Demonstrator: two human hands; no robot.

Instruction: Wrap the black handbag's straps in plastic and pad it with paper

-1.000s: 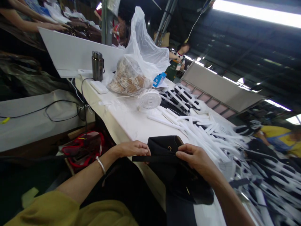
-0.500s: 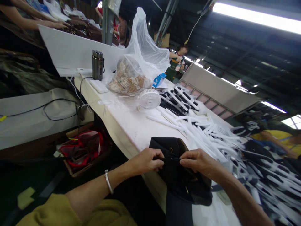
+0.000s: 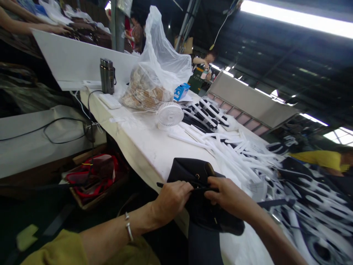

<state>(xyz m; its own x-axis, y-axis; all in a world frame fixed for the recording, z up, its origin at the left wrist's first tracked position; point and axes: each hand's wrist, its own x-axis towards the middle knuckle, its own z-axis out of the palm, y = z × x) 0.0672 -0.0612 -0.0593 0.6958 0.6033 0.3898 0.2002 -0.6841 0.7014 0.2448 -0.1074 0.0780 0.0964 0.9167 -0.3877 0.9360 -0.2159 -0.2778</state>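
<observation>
A black bag [image 3: 190, 167] with small gold-coloured metal fittings lies at the near edge of the table, its lower part bent over toward me. My left hand [image 3: 174, 198] is closed at the bag's middle, knuckles up; a thin black strip [image 3: 160, 184] sticks out to the left of its fist. Opposite it, my right hand [image 3: 224, 193] pinches the bag's edge between thumb and fingers. Both sets of fingertips almost meet, and what lies between them is partly hidden. Below the bag hangs a wide dark band [image 3: 204, 243].
On the white table [image 3: 143, 136] stand a small white fan [image 3: 170, 115], a steel flask [image 3: 107, 76] and a clear plastic bag [image 3: 154, 82] of brown pieces. White-and-black strips [image 3: 237, 154] cover the right side. A red item [image 3: 95, 171] sits in a box at lower left. Other people work nearby.
My left hand has turned knuckles up, and the thin black strip now shows beside it. My right hand still pinches the bag. The view has shifted slightly.
</observation>
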